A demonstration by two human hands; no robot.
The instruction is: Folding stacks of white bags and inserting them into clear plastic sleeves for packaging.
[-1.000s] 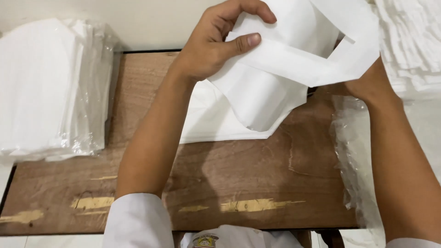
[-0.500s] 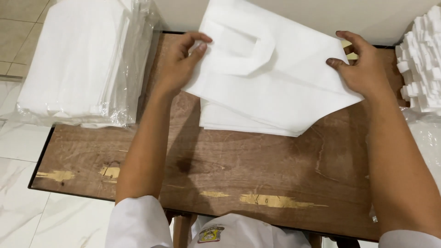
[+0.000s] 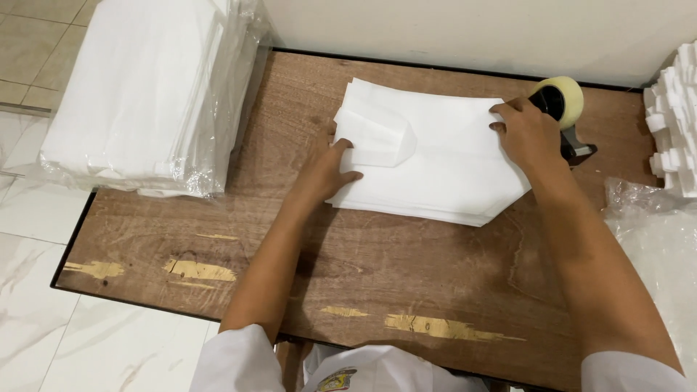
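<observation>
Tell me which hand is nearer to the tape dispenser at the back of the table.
Right. The right hand rests on the white bag stack directly beside the tape dispenser, about touching it. The left hand sits on the stack's far left edge, well away.

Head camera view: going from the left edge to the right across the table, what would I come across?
Plastic-wrapped stack of white sheets → left hand → flat pile of white bags → right hand → tape dispenser → stack of white pieces at the right edge.
</observation>
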